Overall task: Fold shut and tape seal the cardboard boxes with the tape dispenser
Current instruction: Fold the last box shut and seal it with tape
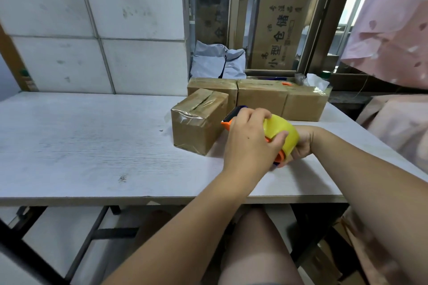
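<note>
A small brown cardboard box [198, 122] sits on the white table [92, 146], flaps folded down and clear tape over its top seam and front face. Just right of it both hands hold an orange tape dispenser [281, 133] with a yellow tape roll. My left hand [251, 139] lies over the top of the dispenser, fingers on the roll and near the blade end. My right hand [301, 143] grips its handle from behind and below. Three more taped boxes stand in a row behind: one [212, 89], another [261, 98], a third [305, 105].
A tiled wall stands at the left back. Grey plastic bags [217, 62] and a printed carton [278, 30] sit behind the boxes. Pink cloth [393, 25] hangs at the right. The table's front edge runs just before my legs.
</note>
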The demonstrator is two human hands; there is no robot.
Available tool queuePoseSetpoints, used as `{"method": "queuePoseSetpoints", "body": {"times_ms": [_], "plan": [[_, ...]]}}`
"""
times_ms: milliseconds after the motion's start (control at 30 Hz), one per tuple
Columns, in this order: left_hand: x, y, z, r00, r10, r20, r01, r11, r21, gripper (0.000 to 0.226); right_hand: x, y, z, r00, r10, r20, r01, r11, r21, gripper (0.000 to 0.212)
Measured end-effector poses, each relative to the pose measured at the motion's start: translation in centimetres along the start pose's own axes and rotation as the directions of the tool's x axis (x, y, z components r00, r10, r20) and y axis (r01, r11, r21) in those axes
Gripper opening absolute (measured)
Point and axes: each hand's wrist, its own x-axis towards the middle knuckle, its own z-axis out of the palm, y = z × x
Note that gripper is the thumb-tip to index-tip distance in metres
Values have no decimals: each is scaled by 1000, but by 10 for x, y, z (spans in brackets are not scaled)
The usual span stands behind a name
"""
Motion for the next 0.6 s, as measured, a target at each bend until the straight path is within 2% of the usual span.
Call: {"method": "queuePoseSetpoints", "body": {"times_ms": [33, 100, 133, 167, 233, 333, 433, 500, 600], "plan": [[2, -1, -2, 1000, -7, 1, 7, 1000, -2, 29, -4, -3, 0, 998, -9, 60, 10, 1000, -12, 22], [5, -3, -4, 1000, -16, -10, 16, 1000, -6, 18, -11, -7, 4, 971, -22, 239, 26, 1000, -17, 63], [6, -5, -5, 1000, -10, -17, 10, 1000, 4, 15, -15, -8, 5, 954, -3, 298, 9, 1000, -18, 78], [6, -7, -6, 1000, 4, -21, -4, 1000, 25, 14, -13, -7, 3, 944, -1, 330, 7, 1000, -18, 83], [6, -11, -5, 998, 50, -25, -48, 995, 85, 14, -7, -5, 0, 949, -10, 315, 8, 1000, 6, 70], [5, -15, -1, 990, 136, -27, -128, 970, 206, 17, -5, -3, 4, 978, -6, 208, 10, 1000, -19, 17], [7, -17, -2, 992, 124, -31, -114, 969, 219, 18, 2, -1, 1, 989, -25, 145, 21, 1000, 23, 25], [9, -16, -5, 996, 91, -23, -84, 973, 215, 19, 2, -1, 2, 987, -48, 153, 45, 999, 22, 28], [15, -12, -12, 999, 42, 30, -48, 969, 242, 20, -1, 0, 2, 981, -69, 182, 68, 998, 14, 44]]}}
